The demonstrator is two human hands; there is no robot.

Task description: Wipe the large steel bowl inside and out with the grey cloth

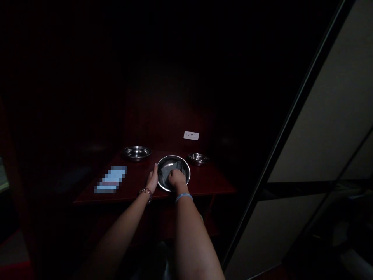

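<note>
A round steel bowl (183,165) stands near the front edge of a dark red table (210,182). My left hand (152,179) rests against the bowl's left rim, fingers closed on it. My right hand (176,179) is inside the bowl, closed on a grey cloth (170,168) that it presses against the bowl's bottom. A bead bracelet is on my left wrist and a light blue band on my right wrist.
A second steel bowl (136,152) sits at the table's back left and a smaller one (198,158) at the back right. A blurred pale rectangle (110,179) lies on the left. A white wall socket (191,135) is behind. A pale panel (329,116) stands at the right.
</note>
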